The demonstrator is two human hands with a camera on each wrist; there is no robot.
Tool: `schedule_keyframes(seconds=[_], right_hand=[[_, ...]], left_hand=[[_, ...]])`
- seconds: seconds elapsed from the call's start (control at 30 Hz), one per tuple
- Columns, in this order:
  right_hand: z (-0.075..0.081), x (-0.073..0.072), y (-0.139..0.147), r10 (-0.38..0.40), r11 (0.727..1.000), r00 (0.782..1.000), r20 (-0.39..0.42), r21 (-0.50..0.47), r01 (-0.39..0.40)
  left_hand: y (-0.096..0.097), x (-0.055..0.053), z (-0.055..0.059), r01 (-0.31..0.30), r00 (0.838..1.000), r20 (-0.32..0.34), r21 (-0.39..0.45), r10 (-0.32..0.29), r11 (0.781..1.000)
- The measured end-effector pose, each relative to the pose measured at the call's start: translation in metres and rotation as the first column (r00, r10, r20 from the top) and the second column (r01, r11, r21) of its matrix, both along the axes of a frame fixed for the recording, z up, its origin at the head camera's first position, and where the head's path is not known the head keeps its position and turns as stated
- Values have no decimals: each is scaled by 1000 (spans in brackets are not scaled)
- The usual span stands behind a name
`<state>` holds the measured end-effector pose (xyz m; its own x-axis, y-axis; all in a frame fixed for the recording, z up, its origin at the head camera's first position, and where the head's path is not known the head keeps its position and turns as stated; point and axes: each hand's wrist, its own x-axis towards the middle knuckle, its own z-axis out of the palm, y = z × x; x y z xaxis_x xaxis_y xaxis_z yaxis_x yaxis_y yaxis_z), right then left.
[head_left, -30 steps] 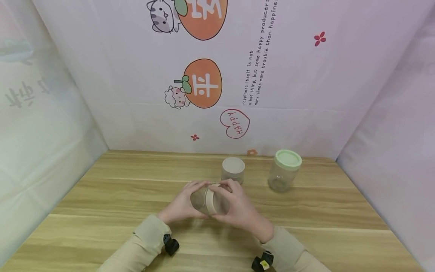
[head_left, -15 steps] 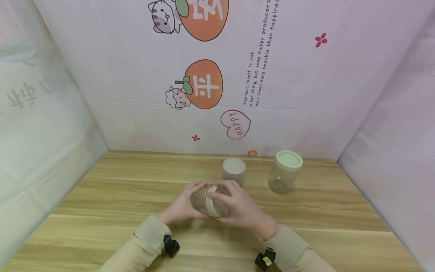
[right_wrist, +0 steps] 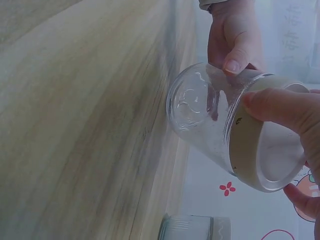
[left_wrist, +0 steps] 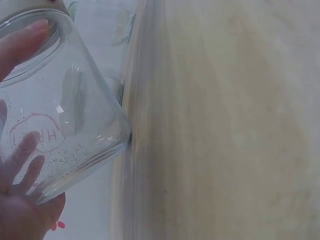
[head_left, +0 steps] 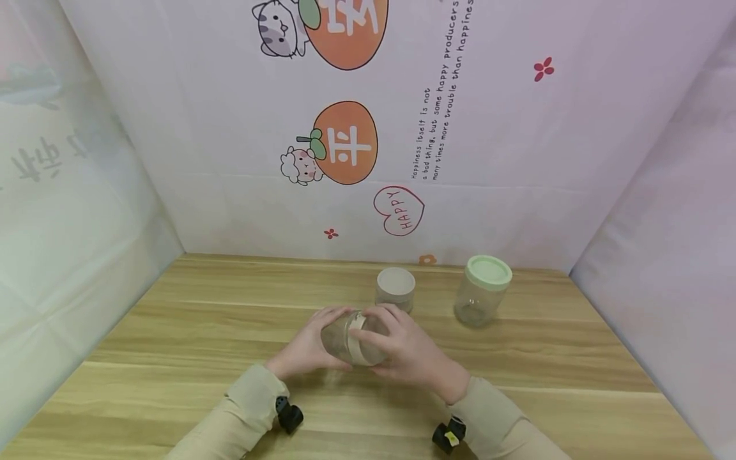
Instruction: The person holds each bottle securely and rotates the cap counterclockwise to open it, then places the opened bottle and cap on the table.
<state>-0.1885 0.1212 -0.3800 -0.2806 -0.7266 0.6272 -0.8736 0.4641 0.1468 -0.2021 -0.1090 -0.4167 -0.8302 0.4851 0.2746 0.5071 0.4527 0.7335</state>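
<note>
A clear glass jar (head_left: 335, 338) is held tipped on its side over the table, its cream screw lid (right_wrist: 246, 137) facing right. My left hand (head_left: 306, 344) grips the glass body, thumb on the near side and fingers on the far side. My right hand (head_left: 413, 350) holds the lid by its rim, with the thumb (right_wrist: 275, 106) pressed along the edge in the right wrist view. Small specks or droplets dot the glass (left_wrist: 75, 145) in the left wrist view. The lid still sits on the jar's mouth.
Behind the hands stands a smaller jar with a whitish lid (head_left: 395, 282). Farther right, a taller glass jar with a pale green lid (head_left: 482, 297) stands upright. A printed white cloth (head_left: 483, 217) rises behind the wooden table (head_left: 230, 294), with more cloth at both sides.
My right hand has shifted slightly rightward and its fingers have changed position around the lid. The left hand and the jar stay nearly in place; the other jars have not moved.
</note>
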Motion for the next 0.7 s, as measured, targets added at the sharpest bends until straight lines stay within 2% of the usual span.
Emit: schedule_keyframes(seconds=[0.4,0.7], right_hand=[[-2,0,1,9,1000,1000,-19,-18,-9],[-4,2,2,4,998,999,49,-60,-1]], left_hand=[[-1,-1,-1,-21,999,30,23,20,1000],[-3,0,-3,-37,997,71,53,33,998]])
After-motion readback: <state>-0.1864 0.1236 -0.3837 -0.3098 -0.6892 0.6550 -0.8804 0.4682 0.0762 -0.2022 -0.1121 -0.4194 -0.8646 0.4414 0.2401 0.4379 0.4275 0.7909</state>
